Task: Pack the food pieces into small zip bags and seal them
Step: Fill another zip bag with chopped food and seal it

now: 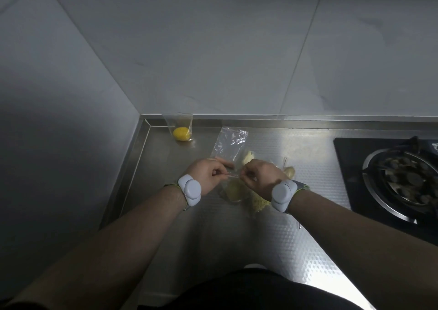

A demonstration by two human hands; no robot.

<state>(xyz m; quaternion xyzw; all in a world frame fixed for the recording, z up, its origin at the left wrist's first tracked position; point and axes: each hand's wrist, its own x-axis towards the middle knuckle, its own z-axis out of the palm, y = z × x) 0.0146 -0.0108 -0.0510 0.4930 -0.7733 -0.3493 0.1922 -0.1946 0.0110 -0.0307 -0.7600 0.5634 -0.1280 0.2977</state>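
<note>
Zip bag (233, 186) with pale food pieces inside, hanging between both hands just above the tabletop (296, 226). The left hand (208, 175) and right hand (257, 177) each pinch one end of the bag's top strip, whose long axis runs left to right between them; both hands lie equally near it. Judged step: pressing the strip closed along that axis. An empty bag (228, 145) lies just beyond; a sealed bag (180, 130) holding a yellow piece stands well apart, at the far left corner.
</note>
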